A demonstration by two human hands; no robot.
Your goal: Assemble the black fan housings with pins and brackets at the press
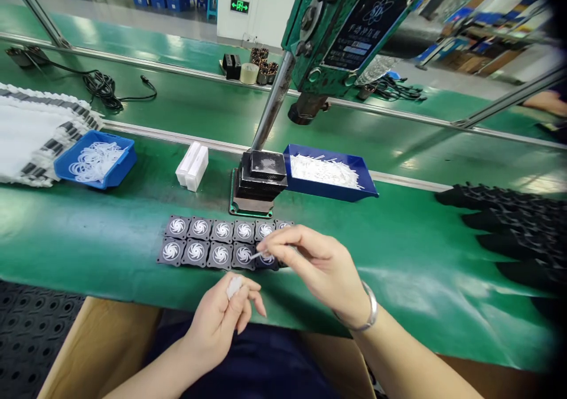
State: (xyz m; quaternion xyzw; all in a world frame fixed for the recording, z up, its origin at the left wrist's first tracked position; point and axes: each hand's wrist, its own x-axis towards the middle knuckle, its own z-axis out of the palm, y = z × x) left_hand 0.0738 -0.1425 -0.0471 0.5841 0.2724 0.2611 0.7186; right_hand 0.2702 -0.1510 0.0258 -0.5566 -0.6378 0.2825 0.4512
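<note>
Two rows of small square black cooling fans [220, 254] with white swirl centres lie on the green bench. My right hand [316, 263] is closed in a pinch on a thin greyish stick [256, 255]. The stick's tip is over a fan [243, 249] in the near row; whether it touches is unclear. My right hand covers part of the fans at the right end. Just in front of the rows, my left hand [221, 313] holds a small clump of white pieces [234, 287] between thumb and index finger, its other fingers loosely curled.
Behind the fans stands a green press [345, 33] with a black block base [261, 177]. A blue bin [363, 186] of short white strips is right of it. Left are white blocks [192, 166], a blue tray [119, 172] of white rings and stacked white sheets [26, 133]. Black parts [509, 222] lie far right.
</note>
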